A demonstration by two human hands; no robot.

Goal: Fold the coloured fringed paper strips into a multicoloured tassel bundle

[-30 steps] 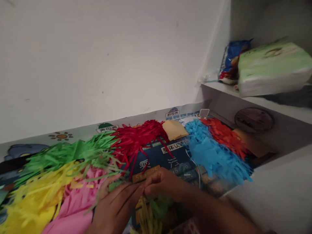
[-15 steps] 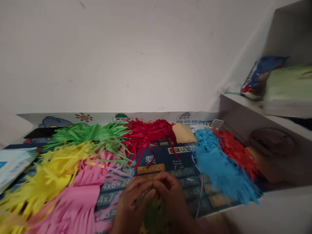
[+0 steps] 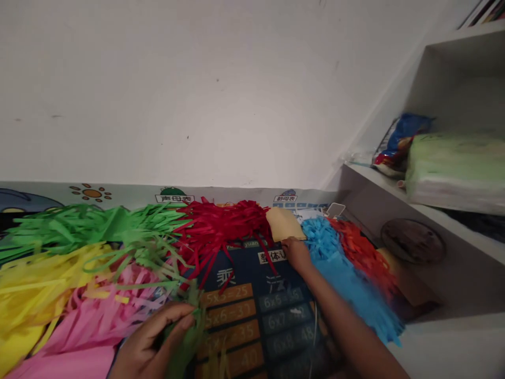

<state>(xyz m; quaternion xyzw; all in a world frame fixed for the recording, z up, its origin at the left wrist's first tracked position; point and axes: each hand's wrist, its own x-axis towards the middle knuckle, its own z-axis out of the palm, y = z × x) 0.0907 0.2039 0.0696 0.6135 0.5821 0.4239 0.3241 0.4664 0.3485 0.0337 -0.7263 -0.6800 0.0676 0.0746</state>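
Observation:
Low in the view, my left hand is closed on a green paper fringe, pinched between thumb and fingers. My right hand reaches forward to the near edge of a pale yellow paper piece, its fingers closed at that edge. Red fringed paper lies left of the yellow piece, and light blue fringe lies to its right. Green fringe, yellow fringe and pink fringe are spread on the left.
A dark blue mat printed with multiplication sums covers the table. Orange-red fringe lies beyond the blue one. A white string runs down the mat. At the right, a shelf holds a green-white packet and a blue bag.
My hands were together at the lower middle. My right hand has moved forward and right to the yellow paper, while my left moved left with the green fringe. The view has shifted.

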